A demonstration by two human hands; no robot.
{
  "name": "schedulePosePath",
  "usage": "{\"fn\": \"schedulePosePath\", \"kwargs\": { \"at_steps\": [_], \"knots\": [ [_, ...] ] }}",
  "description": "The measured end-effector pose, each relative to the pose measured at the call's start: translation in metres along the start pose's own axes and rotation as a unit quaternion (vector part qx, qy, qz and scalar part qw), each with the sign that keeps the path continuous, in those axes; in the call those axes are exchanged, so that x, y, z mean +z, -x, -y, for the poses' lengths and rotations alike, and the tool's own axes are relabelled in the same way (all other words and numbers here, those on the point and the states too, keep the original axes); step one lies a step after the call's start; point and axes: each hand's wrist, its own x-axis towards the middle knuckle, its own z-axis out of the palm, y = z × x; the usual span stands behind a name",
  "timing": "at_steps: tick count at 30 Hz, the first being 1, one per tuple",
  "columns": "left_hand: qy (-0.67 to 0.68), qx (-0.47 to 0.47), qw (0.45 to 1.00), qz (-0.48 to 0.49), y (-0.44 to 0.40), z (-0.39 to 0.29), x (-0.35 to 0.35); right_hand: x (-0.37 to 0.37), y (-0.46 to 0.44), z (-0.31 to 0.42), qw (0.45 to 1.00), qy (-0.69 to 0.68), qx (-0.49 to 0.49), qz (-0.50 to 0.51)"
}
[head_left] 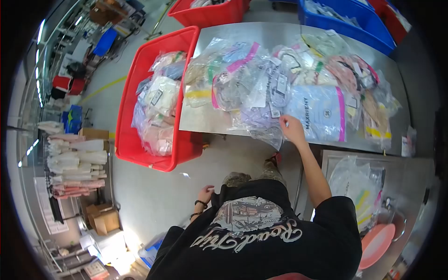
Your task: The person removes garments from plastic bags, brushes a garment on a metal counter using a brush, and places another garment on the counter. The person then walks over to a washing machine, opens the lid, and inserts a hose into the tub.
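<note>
My right hand (293, 129) is at the table's front edge, its fingertips pinched on the edge of a clear plastic bag (261, 116) with pale lilac contents. Just right of it lies a flat light-blue package (319, 112) with a pink strip and black lettering. A pile of clear bags (233, 79) with pink, yellow and green strips and white tags spreads to the left and behind. My left hand (206, 193) hangs low beside my body, fingers loosely apart and holding nothing; dark beads circle the wrist.
A red bin (186, 46) with bagged garments stands against the metal table's (200, 122) left end. Another red bin (210, 15) and a blue bin (347, 30) are behind. At the right, a lower surface holds more bags (354, 186) and a pink basin (377, 245).
</note>
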Motion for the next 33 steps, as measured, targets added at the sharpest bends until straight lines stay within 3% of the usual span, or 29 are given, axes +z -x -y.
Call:
{"fn": "schedulePosePath", "kwargs": {
  "at_steps": [2,3,9,12,16,19,21,22,24,26,27,29,31,32,33],
  "knots": [
    [0.009,0.008,1.000,-0.005,0.045,-0.002,0.001,0.019,0.013,0.020,0.996,-0.017,-0.023,-0.079],
    [0.019,0.081,0.996,0.028,-0.058,-0.081,0.049,-0.056,-0.071,0.009,0.983,0.034,-0.058,-0.170],
    [-0.109,0.117,0.984,0.073,-0.077,-0.115,0.002,0.009,-0.088,0.000,0.941,-0.014,-0.150,-0.304],
    [-0.064,0.165,0.983,0.054,-0.131,-0.149,-0.029,0.005,-0.079,-0.005,0.957,-0.004,-0.102,-0.272],
    [-0.076,0.293,0.952,-0.054,-0.209,-0.219,-0.072,0.000,-0.061,0.004,0.969,-0.003,-0.016,-0.245],
    [0.038,0.328,0.940,-0.080,-0.262,-0.284,-0.100,-0.006,-0.050,0.014,0.961,-0.046,0.095,-0.255],
    [0.130,0.336,0.930,-0.068,-0.276,-0.335,-0.118,-0.001,-0.035,0.033,0.926,-0.079,0.055,-0.366],
    [0.127,0.341,0.930,-0.055,-0.280,-0.356,-0.129,0.005,-0.028,0.046,0.922,-0.077,0.066,-0.374],
    [0.141,0.328,0.934,0.022,-0.286,-0.395,-0.141,0.019,-0.009,0.074,0.877,-0.048,0.028,-0.477],
    [0.073,0.319,0.925,0.193,-0.296,-0.413,-0.151,0.029,0.029,0.101,0.928,-0.193,0.128,-0.291],
    [0.066,0.323,0.919,0.215,-0.285,-0.425,-0.149,0.022,0.047,0.129,0.948,-0.229,0.133,-0.176],
    [-0.076,0.260,0.831,0.485,-0.252,-0.440,-0.157,0.016,0.073,0.169,0.942,-0.299,0.154,0.008],
    [-0.182,0.254,0.747,0.587,-0.209,-0.442,-0.147,0.022,0.081,0.189,0.945,-0.291,0.141,-0.042],
    [-0.185,0.223,0.735,0.613,-0.205,-0.421,-0.132,0.026,0.084,0.198,0.950,-0.276,0.118,-0.084],
    [-0.146,0.345,0.698,0.611,-0.199,-0.402,-0.121,0.030,0.085,0.206,0.953,-0.260,0.093,-0.127]
  ]
}}
